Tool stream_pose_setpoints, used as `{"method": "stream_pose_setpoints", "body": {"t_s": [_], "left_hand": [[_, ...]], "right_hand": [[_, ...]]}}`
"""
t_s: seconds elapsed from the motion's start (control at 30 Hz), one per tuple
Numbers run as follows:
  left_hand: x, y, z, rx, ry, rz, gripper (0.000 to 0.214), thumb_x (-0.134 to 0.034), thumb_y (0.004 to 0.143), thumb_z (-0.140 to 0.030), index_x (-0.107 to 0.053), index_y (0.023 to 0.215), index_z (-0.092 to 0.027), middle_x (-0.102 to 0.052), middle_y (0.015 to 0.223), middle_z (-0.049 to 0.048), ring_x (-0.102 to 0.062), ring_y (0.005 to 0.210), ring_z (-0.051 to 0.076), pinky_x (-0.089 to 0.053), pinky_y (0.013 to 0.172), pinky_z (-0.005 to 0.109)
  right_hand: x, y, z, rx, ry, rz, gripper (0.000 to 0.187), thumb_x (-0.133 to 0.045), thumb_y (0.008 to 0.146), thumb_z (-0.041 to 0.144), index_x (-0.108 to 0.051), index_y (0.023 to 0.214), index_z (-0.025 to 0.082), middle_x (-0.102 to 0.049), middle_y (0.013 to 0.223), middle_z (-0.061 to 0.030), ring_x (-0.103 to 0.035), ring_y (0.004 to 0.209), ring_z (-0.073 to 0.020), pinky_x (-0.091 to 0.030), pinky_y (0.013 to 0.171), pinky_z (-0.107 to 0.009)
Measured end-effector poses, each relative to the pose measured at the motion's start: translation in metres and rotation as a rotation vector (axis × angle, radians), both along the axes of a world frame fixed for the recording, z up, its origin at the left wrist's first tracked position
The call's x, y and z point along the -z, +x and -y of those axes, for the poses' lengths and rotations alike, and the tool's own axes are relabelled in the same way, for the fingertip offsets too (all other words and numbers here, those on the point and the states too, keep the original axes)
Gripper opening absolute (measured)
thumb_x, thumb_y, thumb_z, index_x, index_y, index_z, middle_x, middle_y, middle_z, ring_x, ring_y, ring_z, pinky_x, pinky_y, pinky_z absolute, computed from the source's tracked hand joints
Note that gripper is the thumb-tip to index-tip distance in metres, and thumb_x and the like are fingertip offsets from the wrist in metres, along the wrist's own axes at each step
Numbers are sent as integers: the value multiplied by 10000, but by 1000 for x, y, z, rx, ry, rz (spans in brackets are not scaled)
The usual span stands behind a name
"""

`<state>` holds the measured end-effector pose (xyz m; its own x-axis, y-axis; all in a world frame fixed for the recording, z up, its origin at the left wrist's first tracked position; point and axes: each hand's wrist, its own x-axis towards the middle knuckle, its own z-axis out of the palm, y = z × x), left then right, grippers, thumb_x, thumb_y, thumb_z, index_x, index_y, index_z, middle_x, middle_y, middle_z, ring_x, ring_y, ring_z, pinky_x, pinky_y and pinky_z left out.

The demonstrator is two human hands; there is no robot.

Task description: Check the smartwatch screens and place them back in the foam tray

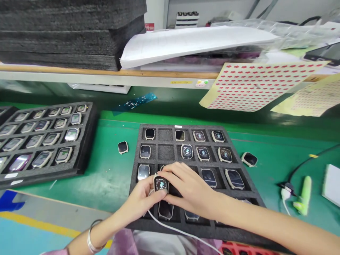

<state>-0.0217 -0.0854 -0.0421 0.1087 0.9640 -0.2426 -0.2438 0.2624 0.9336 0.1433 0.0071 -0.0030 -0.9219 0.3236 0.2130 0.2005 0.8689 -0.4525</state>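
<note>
A smartwatch case without a strap, its screen lit with a dial and a blue-green figure, is held over the foam tray. My left hand pinches it from the left, thumb on the lower screen edge. The fingers of my right hand close on its top and right sides. A white cable runs from beneath my left hand toward the lower right; whether it joins the watch is hidden. Below lies the black foam tray, with watch cases in many compartments, some screens lit and others dark. My hands and forearm cover part of it.
Loose watch cases lie left and right of the tray. Another filled foam tray stands at left. At right are a cable connector, a green object and a white box. A shelf edge with hanging sticker sheets spans the back.
</note>
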Motion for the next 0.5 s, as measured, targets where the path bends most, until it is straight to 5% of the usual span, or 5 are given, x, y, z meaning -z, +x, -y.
{"method": "stream_pose_setpoints", "body": {"t_s": [0.33,0.5], "left_hand": [[-2,1,2,41,24,-80,225,-603,850,-307,-580,1010,-151,-572,866,17,-491,778,151,-390,726,250],[3,0,4,131,-12,-66,358,-672,802,-323,-510,1092,-192,-522,821,-20,-398,580,78,-326,534,196]], "right_hand": [[-2,3,0,-5,-160,-61,329,-617,860,253,-553,1159,132,-558,1071,-128,-528,982,-238,-476,835,-396],[1,-3,-42,139,-291,-179,375,-700,811,273,-560,1149,190,-542,1088,-87,-538,1034,-226,-457,904,-379]]}}
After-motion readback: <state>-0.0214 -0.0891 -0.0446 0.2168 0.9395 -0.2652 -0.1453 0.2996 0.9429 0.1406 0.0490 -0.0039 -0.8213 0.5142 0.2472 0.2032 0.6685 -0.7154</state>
